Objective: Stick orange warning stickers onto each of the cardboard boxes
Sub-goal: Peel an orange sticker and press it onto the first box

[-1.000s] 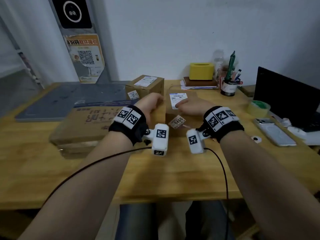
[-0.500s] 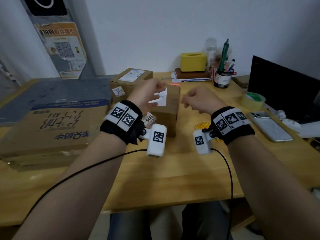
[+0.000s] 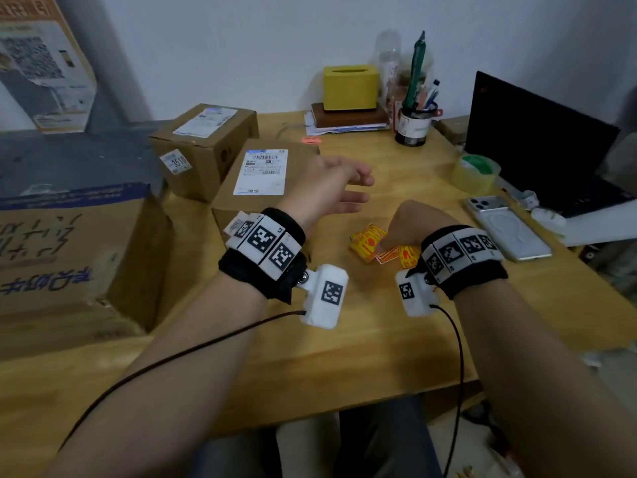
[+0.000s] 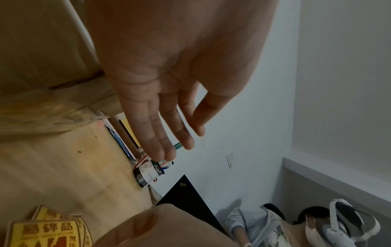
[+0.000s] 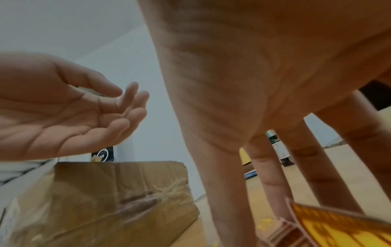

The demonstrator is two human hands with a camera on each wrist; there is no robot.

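Three cardboard boxes stand on the left of the wooden table: a large one, a small far one and a middle one with a white shipping label on top. A loose pile of orange-yellow warning stickers lies right of the middle box. My right hand reaches down onto the pile, its straight, spread fingers touching the table and stickers. My left hand hovers open and empty just right of the middle box, fingers straight.
A yellow tissue box, a pen holder, a tape roll, a phone and a black laptop fill the back and right. A small orange-red label lies behind the middle box. Another person sits beyond the table.
Both hands have left the middle box. My right hand dropped to the sticker pile on the table; my left hand opened and drifted right of the box. The view swung closer.
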